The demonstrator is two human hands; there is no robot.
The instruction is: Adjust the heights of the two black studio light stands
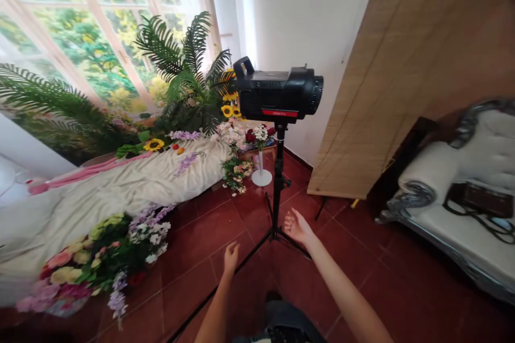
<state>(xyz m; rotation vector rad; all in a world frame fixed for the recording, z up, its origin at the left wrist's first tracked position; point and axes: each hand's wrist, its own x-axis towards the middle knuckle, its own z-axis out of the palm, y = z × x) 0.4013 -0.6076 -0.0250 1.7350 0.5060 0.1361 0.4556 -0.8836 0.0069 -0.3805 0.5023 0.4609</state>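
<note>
One white stand (262, 177) holds white flowers (260, 133) beyond the tripod (277, 193).

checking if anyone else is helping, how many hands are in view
2. The left hand is to the left of the black light stand; the right hand is to its right. No other hand shows.
</note>
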